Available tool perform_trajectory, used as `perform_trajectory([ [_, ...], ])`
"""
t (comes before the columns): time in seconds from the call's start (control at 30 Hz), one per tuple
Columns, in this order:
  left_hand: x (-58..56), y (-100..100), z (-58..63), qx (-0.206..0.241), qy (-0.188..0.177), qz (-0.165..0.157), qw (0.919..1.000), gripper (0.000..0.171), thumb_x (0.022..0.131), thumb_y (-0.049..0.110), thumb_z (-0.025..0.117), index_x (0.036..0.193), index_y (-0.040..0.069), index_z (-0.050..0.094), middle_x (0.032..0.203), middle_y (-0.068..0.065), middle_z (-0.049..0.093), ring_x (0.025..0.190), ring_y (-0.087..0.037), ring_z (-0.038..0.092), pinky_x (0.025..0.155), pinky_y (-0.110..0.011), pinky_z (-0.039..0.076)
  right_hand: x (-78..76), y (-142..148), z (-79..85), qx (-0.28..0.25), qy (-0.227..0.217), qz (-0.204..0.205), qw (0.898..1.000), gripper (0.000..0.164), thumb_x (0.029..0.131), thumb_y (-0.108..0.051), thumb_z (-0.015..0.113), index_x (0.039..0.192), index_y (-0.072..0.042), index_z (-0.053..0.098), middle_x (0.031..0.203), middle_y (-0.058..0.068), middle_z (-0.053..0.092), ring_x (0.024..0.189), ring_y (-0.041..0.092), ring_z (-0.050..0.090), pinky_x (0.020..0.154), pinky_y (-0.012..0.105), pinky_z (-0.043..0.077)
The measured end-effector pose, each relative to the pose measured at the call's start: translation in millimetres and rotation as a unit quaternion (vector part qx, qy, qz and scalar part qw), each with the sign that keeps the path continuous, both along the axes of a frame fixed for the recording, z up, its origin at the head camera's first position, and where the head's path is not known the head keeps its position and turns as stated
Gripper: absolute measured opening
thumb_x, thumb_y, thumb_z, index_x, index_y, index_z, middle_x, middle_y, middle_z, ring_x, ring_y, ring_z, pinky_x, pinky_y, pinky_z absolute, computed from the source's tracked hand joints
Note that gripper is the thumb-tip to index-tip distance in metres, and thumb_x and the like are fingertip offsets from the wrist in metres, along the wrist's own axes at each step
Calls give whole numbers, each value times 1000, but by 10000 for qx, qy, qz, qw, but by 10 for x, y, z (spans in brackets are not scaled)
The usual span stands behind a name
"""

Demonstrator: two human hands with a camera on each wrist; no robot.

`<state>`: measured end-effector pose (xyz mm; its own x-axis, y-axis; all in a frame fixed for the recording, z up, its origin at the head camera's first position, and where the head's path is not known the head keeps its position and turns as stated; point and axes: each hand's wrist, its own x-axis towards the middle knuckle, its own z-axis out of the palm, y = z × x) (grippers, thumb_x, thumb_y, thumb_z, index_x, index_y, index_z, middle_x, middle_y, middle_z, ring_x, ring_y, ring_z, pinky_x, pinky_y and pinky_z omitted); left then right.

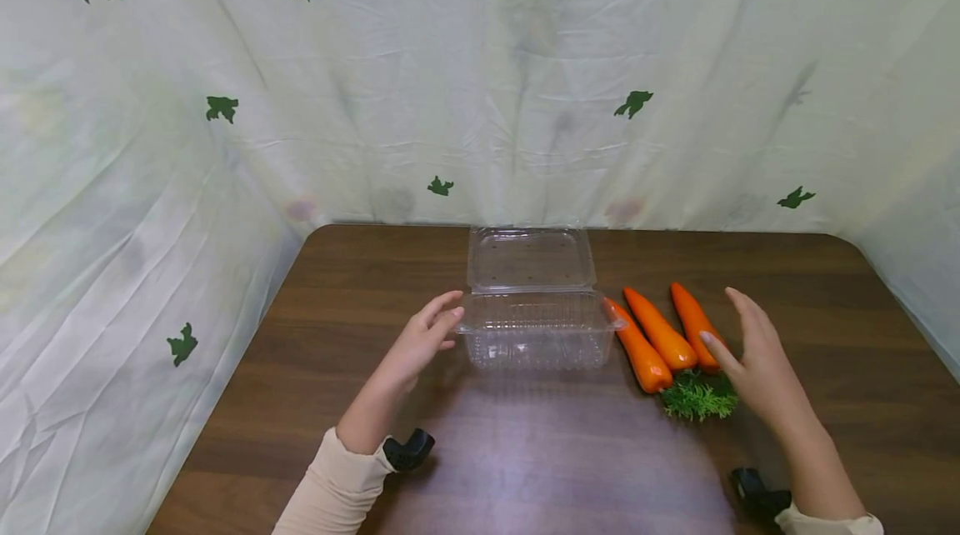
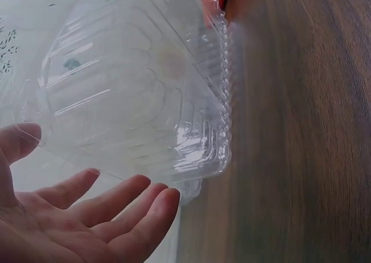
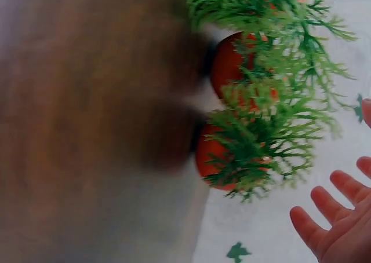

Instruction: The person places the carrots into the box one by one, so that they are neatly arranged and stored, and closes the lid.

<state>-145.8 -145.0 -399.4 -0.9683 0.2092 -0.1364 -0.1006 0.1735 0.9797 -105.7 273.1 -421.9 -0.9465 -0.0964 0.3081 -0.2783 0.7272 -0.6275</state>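
While carrots [image 1: 660, 331] lie near right hand [image 1: 763, 362], container [image 1: 536, 345] beside left hand [image 1: 417, 343], possibly touching

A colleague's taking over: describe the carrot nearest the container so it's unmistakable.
On the brown table, find the clear, open container. Three orange carrots lie to its right. Choose the leftmost carrot: its tip alone overlaps the container in the head view.
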Motion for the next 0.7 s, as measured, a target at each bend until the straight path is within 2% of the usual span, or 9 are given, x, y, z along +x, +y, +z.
perform_trajectory([
  [0.13,11,-2,-6,-11,-35,-148,9999,45,93,22,48,134,3,39,137,-20,35,120,-34,39,91,-50,37,32,25,-67,-113,-149,-142,9997,68,91,-20,53,143,-4,13,140,29,18,124,48,18,91,65,17],
  [0.37,52,3,-35,-60,10,-179,9998,45,92,15,50,132,0,41,136,-18,38,118,-30,42,91,-42,39,59,63,-154,-305,-481,-391,9976,67,92,-23,52,142,-2,13,136,33,20,117,53,26,85,66,24],
  [0.7,134,-20,-157,309,204,-180,9992,47,90,11,52,133,-1,39,138,-17,35,118,-34,41,91,-41,40,84,102,-278,-558,-603,-530,9952,62,92,-23,50,137,7,20,129,35,29,111,51,33,82,62,30],
])
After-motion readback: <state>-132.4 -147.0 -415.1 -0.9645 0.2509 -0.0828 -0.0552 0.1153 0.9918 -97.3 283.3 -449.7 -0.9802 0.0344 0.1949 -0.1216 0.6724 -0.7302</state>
